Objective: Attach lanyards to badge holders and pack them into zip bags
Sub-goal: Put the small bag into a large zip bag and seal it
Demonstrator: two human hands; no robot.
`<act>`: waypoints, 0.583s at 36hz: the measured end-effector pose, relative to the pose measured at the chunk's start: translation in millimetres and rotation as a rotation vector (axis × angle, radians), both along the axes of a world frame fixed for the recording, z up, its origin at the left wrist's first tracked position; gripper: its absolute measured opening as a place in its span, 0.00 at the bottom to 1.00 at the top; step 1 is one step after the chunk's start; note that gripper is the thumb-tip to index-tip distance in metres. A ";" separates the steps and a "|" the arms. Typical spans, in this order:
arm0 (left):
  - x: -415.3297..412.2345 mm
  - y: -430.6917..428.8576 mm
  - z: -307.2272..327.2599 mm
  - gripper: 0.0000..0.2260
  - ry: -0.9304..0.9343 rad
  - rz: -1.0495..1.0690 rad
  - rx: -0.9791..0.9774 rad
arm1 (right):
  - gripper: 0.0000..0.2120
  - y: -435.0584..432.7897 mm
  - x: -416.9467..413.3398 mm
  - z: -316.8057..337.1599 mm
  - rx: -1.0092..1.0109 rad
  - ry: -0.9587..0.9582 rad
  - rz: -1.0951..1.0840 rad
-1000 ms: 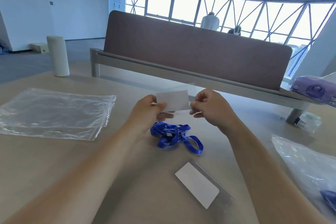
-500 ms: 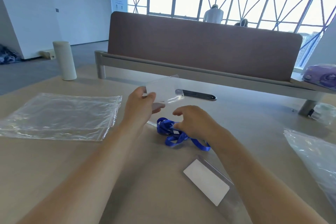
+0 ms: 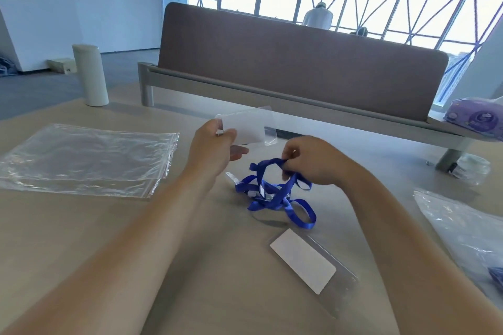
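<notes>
My left hand [image 3: 213, 148] pinches a clear badge holder [image 3: 249, 126] with a white card inside and holds it up above the table. To its right, my right hand [image 3: 310, 160] grips a strand of the tangled blue lanyards [image 3: 275, 194] and lifts it; the rest of the tangle lies on the table. A second badge holder [image 3: 307, 260] with a white card lies flat nearer to me. A stack of empty clear zip bags [image 3: 84, 158] lies at the left.
Another plastic bag [image 3: 468, 231] with something blue inside lies at the right edge. A white cylinder [image 3: 89, 75] stands at the back left. A brown divider panel [image 3: 299, 62] runs across the far side of the table [image 3: 81, 239], with a purple tissue pack [image 3: 476, 118] and a tape roll [image 3: 472, 168] at the right.
My right hand left the badge holder, dropped to the blue lanyards and now lifts a strand. My left hand keeps the holder raised alone.
</notes>
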State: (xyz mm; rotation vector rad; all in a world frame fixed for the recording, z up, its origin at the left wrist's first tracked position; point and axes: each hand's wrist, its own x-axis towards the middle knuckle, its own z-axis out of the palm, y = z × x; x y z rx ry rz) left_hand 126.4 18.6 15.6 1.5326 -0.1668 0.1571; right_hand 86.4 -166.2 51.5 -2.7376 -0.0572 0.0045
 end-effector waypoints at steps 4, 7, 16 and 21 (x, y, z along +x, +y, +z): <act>-3.0 -2.3 -0.9 0.09 0.007 -0.041 -0.006 | 0.04 -11.4 -9.2 12.6 0.055 -0.143 -0.036; -5.3 -5.7 -0.7 0.09 0.019 -0.047 0.018 | 0.03 -20.4 -15.6 20.3 0.231 -0.218 -0.057; -12.6 -18.1 -2.2 0.08 0.081 -0.130 0.020 | 0.02 -26.5 -20.8 19.5 0.337 -0.228 -0.047; -20.3 -31.3 -11.8 0.10 0.193 -0.210 -0.085 | 0.03 -15.7 -14.6 10.8 0.346 -0.287 -0.048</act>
